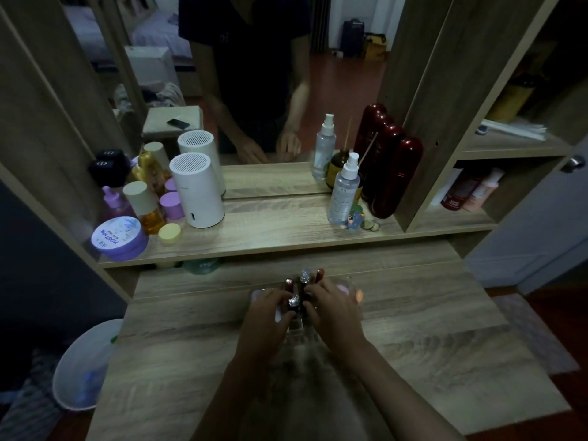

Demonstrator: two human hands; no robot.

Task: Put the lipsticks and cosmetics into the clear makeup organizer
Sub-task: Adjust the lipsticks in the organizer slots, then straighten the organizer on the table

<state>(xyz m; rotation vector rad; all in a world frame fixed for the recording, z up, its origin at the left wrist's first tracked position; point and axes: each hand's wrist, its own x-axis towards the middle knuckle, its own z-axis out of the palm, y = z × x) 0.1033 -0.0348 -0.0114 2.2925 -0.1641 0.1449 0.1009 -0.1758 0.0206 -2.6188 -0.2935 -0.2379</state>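
The clear makeup organizer (pixel 350 282) stands mid-desk, mostly covered by my hands. Three tubes stand upright in its far side: a red lipstick (pixel 289 283), a clear-capped one (pixel 304 276) and a copper-red one (pixel 320 275). My left hand (pixel 267 316) curls over the organizer's left part, its fingers closed on a silver-topped lipstick (pixel 293 301) in the middle. My right hand (pixel 335 313) covers the right part, its fingertips pinched on a dark tube (pixel 307 296) beside it. The organizer's lower compartments (pixel 302 337) show faintly between my wrists.
A raised shelf behind holds a purple cream jar (pixel 119 238), an amber bottle (pixel 149 206), a white cylinder device (pixel 197 190), a spray bottle (pixel 345 189) and dark red bottles (pixel 393 176) before a mirror. A white bin (pixel 84 367) stands left of the desk.
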